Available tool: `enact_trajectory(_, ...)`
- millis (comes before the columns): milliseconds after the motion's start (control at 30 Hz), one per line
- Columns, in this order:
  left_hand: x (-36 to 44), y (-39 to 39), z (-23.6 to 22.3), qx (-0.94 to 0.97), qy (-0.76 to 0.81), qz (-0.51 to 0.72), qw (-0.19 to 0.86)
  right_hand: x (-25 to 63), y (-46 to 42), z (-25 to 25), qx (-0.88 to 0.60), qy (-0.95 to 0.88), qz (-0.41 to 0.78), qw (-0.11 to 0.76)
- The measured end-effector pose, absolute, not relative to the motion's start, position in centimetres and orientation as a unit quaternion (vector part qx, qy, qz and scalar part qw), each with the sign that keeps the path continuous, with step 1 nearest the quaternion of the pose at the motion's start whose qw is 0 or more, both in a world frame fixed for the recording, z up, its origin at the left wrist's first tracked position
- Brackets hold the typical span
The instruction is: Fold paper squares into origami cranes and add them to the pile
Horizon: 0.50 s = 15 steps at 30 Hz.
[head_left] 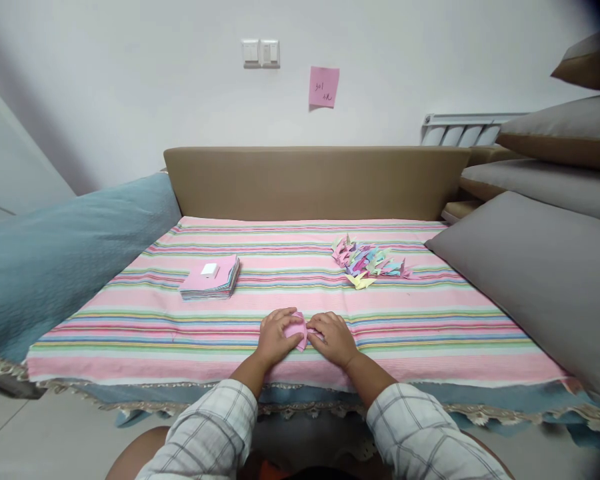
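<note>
The left hand (276,337) grips a small piece of folded pink paper (297,328), its fingers curled over the far edge and its thumb at the near edge. The right hand (334,339) is closed on the narrow right part of the same piece, thumb and fingers meeting around it; the fingers hide much of that part. The paper sits between the two hands, near the front edge of a striped cloth (300,260) with pink, green, yellow and blue bands. Both forearms come out of white checked sleeves (220,413).

Beyond the left hand, well apart from it, lies a stack of square paper sheets (220,287), pink on top with other colours along its sides, and a small white block (209,270) rests on it. Beyond the right hand is a heap of folded paper cranes (367,260) in pink, purple, green and blue, with a yellow crane (361,281) at its near edge.

Around the cloth are a blue quilted cover (80,230) on the left, a brown backrest (315,183) behind, and grey cushions (535,280) piled on the right. A lace trim (325,407) hangs along the front. On the white wall (155,80) are light switches (261,53) and a pink sticky note (324,87) bearing handwriting.
</note>
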State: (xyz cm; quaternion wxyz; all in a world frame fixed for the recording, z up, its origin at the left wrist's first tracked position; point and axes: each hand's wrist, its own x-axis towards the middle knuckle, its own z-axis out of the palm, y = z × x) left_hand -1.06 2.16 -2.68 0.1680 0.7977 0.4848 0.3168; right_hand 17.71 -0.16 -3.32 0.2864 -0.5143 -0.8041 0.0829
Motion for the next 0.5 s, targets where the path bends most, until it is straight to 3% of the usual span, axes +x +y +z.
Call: enact_trajectory(500, -0.95, 2.09, -2.3, 0.789, 0.496, 0.314, 0.181, 17.71, -0.02, -3.39, -0.515, -0.803, 0.097, 0.284)
